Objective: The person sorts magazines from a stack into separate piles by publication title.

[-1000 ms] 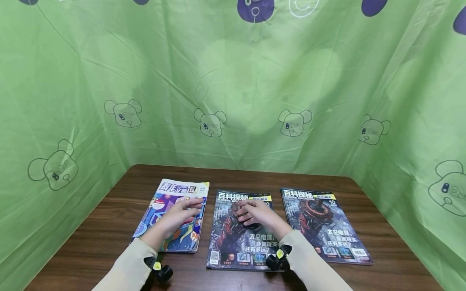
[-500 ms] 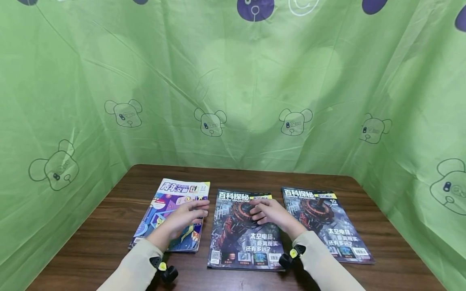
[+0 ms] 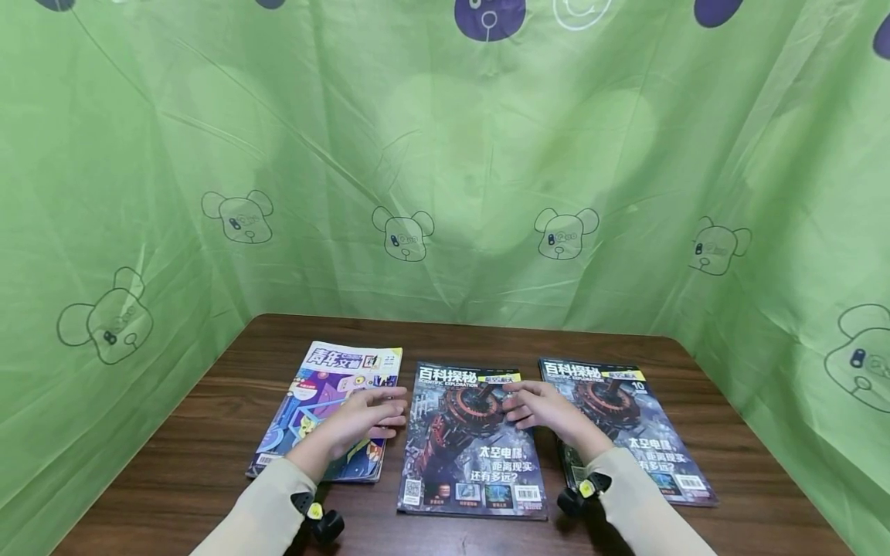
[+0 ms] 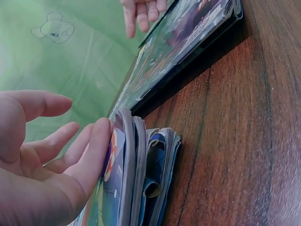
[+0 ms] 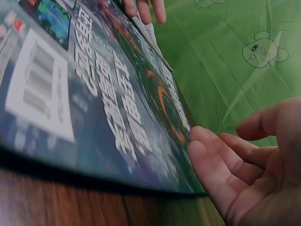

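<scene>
In the head view my left hand (image 3: pixel 361 423) is over the right side of a stack of purple-and-white magazines (image 3: pixel 299 409). The left wrist view has the fingertips right at the spines of that stack (image 4: pixel 129 165). My right hand (image 3: pixel 545 413) is by the right edge of the middle dark magazine (image 3: pixel 473 455), its fingertips overlapping the cover. From the right wrist, the fingers (image 5: pixel 207 155) lie close along the edge of that magazine (image 5: pixel 94 108). Neither hand grips anything; the fingers are relaxed and slightly bent.
Another dark magazine (image 3: pixel 660 432) with the same cover lies to the right, partly under my right forearm. The brown wooden table (image 3: pixel 174 448) meets a green curtain (image 3: pixel 459 170) behind. Black wrist cameras (image 3: pixel 327 527) hang below my cuffs.
My right hand has slid rightward across the middle magazine to its right edge. My left hand has shifted a little rightward and down toward its stack's right edge. The magazines stay in place.
</scene>
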Available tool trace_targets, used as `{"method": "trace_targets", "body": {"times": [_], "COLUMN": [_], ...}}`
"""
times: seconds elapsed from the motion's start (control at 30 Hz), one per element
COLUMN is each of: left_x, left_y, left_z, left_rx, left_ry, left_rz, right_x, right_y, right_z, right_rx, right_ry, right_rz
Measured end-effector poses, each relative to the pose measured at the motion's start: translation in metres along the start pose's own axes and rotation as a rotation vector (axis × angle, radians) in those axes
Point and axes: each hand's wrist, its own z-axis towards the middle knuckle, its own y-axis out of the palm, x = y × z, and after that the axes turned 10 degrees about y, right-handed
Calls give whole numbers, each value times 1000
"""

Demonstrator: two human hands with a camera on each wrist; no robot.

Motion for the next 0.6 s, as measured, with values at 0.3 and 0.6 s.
{"method": "trace_targets", "body": {"times": [0.3, 0.6], "left_x": [-5, -4], "left_y": [1, 2], "left_z": [2, 1], "left_rx": [-4, 0], "left_ry": [-23, -36], "left_rz": [-17, -4], "right_x": [7, 16], "right_y": [-12, -21], "right_z": [-11, -20], "right_rx": [19, 46], "right_ry": [-25, -27], "right_rz": [-39, -74]}}
